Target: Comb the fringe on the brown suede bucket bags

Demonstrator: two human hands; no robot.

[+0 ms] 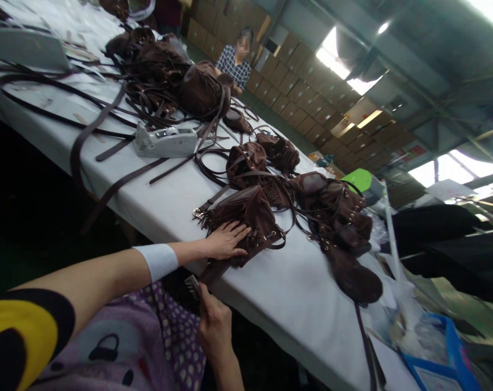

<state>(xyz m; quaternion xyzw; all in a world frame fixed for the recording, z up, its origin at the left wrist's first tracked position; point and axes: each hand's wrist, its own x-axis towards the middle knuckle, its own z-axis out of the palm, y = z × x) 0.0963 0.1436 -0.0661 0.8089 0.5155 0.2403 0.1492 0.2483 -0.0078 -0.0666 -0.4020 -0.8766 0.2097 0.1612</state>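
Note:
My left hand (228, 240) lies flat with its fingers spread on a dark brown fringed bag (252, 209) at the table's near edge. Below that edge, my right hand (214, 320) is closed, with a small pale piece with dark stripes (193, 286) at its fingertips; its kind is unclear. A brown flap or strap (214, 271) of the bag hangs over the edge beside these fingers. Past the bag lie more brown bags (246, 163), and to its right another group of bags (332, 209) with cords and metal eyelets.
A grey tape dispenser (167, 142) stands on the white-covered table (295, 304) among long straps (103, 122). Brown bags are piled (197, 89) farther left. Someone in a checked shirt (233, 68) is across the table. A blue container (437, 347) sits at right; stacked cartons (303, 81) line the back.

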